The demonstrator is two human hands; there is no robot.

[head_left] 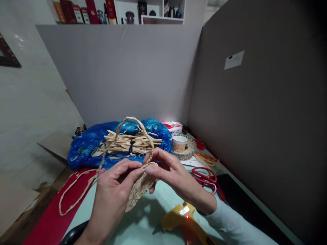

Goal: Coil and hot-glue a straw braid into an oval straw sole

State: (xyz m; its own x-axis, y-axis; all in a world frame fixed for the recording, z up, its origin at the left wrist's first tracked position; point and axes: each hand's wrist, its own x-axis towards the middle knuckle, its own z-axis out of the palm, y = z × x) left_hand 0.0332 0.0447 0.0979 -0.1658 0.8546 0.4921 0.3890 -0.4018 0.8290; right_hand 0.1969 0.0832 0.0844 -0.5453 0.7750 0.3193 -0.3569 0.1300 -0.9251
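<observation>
Both hands meet in the middle of the view on a small piece of braided straw work [140, 190], held tilted above the table. My left hand [114, 192] pinches its upper left edge between thumb and fingers. My right hand [170, 170] grips the top right edge, thumb in front and fingers partly hidden behind. From the top edge a long twisted straw cord [133, 118] arches up, then drops to the left into a loose loop on the red surface. A yellow glue gun [176, 217] with a lit red light lies below my right hand.
Behind my hands a tied bundle of dry straw strips [133, 143] lies on a blue plastic bag [84, 146]. To the right are a paper cup [179, 143] in a woven tray [192, 149], red-handled scissors [204, 175], orange-handled scissors [205, 158] and a black flat object [237, 194]. Grey panels [127, 75] stand behind.
</observation>
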